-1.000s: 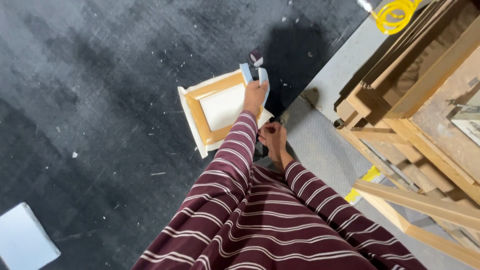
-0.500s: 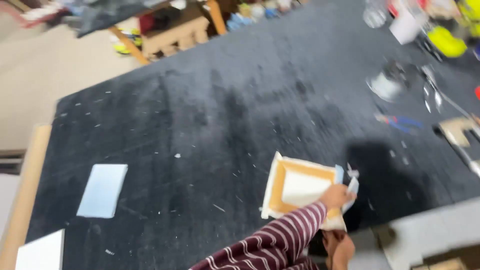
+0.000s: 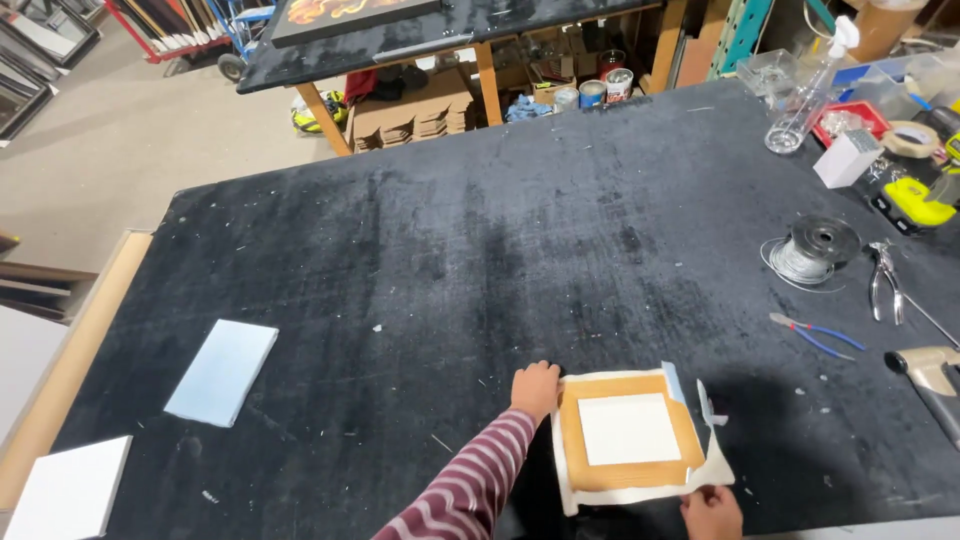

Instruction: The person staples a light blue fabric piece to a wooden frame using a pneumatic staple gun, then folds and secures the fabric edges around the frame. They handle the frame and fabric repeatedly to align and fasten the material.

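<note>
A small wooden picture frame (image 3: 575,445) lies face down near the front edge of a black felt-covered table (image 3: 450,260). White backing fills its middle and cream cloth or paper shows around its edges. My left hand (image 3: 537,388), in a striped maroon sleeve, grips the frame's far left corner. My right hand (image 3: 712,512) holds its near right corner at the bottom of the view. Bits of pale tape (image 3: 708,405) stick up at the frame's right side.
Right of the frame lie blue-handled cutters (image 3: 818,337), a wire spool (image 3: 815,250), metal pliers (image 3: 885,282) and a tool handle (image 3: 930,372). A spray bottle (image 3: 810,95) and a tape roll (image 3: 908,138) stand far right. A light blue panel (image 3: 222,372) and a white panel (image 3: 70,490) lie left.
The view has swung up and over the table. My left hand has shifted from the frame's right edge to its far left corner, and my right hand has come to the near right corner.
</note>
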